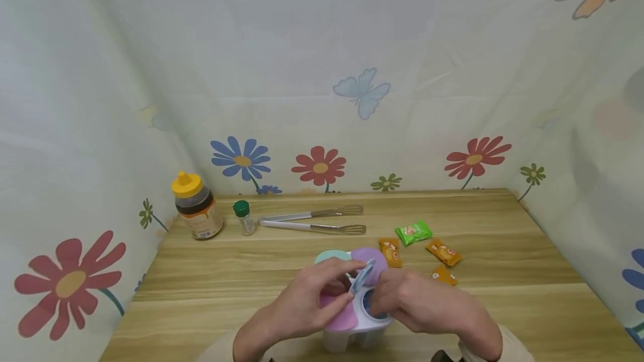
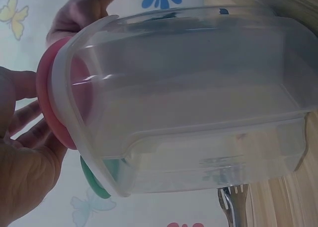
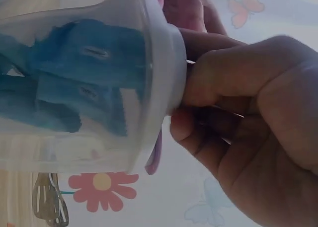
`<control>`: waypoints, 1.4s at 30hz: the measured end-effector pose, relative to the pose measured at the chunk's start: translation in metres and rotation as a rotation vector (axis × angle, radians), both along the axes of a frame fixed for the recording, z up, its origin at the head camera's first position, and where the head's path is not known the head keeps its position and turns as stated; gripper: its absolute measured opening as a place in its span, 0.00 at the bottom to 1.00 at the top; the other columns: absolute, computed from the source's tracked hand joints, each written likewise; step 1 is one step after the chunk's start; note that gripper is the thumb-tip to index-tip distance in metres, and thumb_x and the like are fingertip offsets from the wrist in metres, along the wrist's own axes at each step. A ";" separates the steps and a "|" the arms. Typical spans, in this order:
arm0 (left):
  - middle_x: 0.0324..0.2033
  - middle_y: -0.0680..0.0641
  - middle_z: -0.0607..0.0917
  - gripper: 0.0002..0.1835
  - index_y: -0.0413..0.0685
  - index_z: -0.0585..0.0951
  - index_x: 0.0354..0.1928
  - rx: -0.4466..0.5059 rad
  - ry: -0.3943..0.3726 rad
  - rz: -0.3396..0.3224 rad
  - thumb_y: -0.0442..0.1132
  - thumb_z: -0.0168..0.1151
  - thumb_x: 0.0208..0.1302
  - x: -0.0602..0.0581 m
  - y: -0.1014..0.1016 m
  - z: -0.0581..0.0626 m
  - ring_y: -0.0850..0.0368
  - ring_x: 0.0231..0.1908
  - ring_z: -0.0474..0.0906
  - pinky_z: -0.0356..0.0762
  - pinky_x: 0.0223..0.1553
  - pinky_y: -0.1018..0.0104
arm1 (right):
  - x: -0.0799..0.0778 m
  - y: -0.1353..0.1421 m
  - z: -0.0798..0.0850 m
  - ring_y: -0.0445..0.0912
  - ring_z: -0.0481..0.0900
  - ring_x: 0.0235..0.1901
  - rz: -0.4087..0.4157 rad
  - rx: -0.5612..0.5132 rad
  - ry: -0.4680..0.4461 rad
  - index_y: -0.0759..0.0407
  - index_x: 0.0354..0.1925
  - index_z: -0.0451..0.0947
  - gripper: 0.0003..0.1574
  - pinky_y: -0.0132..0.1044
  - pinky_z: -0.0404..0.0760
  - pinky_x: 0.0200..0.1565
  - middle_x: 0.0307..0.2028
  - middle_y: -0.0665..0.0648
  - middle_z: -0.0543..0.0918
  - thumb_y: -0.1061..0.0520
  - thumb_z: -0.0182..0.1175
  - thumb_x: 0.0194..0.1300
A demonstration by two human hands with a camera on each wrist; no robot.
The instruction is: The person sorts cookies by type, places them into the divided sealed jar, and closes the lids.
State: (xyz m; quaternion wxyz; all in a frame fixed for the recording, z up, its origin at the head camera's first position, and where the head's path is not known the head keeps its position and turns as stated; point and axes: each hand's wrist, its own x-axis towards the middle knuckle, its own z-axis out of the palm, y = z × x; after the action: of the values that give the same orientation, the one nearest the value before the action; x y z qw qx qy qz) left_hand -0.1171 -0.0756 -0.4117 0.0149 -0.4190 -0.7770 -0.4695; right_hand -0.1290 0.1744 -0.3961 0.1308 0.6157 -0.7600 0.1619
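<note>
I have the left hand [image 1: 307,298] pinching the raised light blue lid [image 1: 363,277] between thumb and fingers, while the right hand [image 1: 420,303] has its fingers bunched and dipped into the round mouth [image 1: 366,300] beside it; the tips are hidden past the white rim [image 3: 171,63], so I cannot tell whether they grip anything. The four-compartment container [image 1: 366,323] stands at the near side of the table [image 1: 226,289], between both hands, and through its clear wall the right wrist camera shows me blue packets [image 3: 89,53]. To work this cleanly, I'd tilt the lid toward the left, leaving room for the right knuckles, and pinch it lightly, since a hard pull could tip what looks like a light plastic body. I'd want the right fingers slim and centred in the mouth, taking one packet by an edge; several at once would probably jam in that narrow ring. Coming out, a straight lift past the purple lid [image 1: 378,264] and pink lid [image 1: 339,317] seems safest to me.
</note>
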 end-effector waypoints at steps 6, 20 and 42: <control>0.51 0.51 0.80 0.27 0.55 0.71 0.65 0.005 0.066 -0.014 0.33 0.62 0.65 0.000 0.002 -0.001 0.65 0.44 0.81 0.82 0.43 0.77 | 0.000 0.010 -0.005 0.35 0.76 0.42 0.034 -0.095 -0.129 0.48 0.39 0.83 0.19 0.21 0.75 0.48 0.40 0.42 0.82 0.70 0.61 0.54; 0.49 0.56 0.83 0.26 0.58 0.72 0.66 -0.073 0.165 0.025 0.37 0.62 0.66 -0.001 0.002 0.002 0.69 0.41 0.79 0.80 0.45 0.78 | -0.007 0.016 -0.017 0.35 0.76 0.47 -0.022 -0.259 -0.132 0.47 0.44 0.80 0.16 0.23 0.75 0.53 0.44 0.42 0.80 0.60 0.68 0.57; 0.55 0.59 0.82 0.21 0.59 0.79 0.60 -0.139 0.296 -0.029 0.39 0.64 0.65 0.001 0.007 0.006 0.68 0.51 0.76 0.77 0.51 0.76 | -0.011 0.037 -0.028 0.39 0.77 0.48 -0.200 -0.258 -0.206 0.49 0.55 0.76 0.33 0.29 0.80 0.50 0.51 0.46 0.78 0.47 0.75 0.53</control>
State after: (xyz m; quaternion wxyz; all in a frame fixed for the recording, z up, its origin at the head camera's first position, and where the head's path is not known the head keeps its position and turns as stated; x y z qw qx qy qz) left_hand -0.1157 -0.0682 -0.4054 0.0934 -0.4945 -0.7909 -0.3482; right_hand -0.1400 0.2115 -0.4239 0.1456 0.4956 -0.7997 0.3060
